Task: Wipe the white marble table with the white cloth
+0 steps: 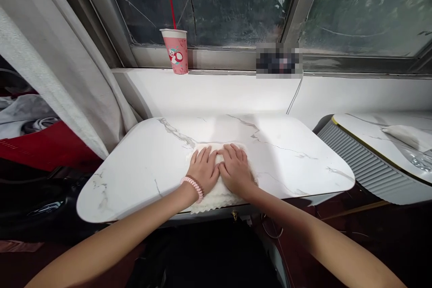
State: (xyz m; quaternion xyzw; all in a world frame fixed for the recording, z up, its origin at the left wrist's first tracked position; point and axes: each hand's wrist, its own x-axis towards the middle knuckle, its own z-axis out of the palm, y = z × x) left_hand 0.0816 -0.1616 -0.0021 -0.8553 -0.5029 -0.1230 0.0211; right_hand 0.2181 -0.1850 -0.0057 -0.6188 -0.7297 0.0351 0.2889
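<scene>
A cream, fluffy cloth with a wavy edge lies on the white marble-patterned table, its near edge reaching the table's front. My left hand, with a pink coiled band at the wrist, rests flat on the cloth's left part, fingers pointing away from me. Beside it, my right hand lies on the right part in the same way. Both thumbs come close together in the middle. Parts of the cloth are hidden under the palms.
On the window sill stand a pink paper cup with a red straw and a blurred dark object. A grey curtain hangs at the left. To the right is a ribbed cabinet with a white packet on top.
</scene>
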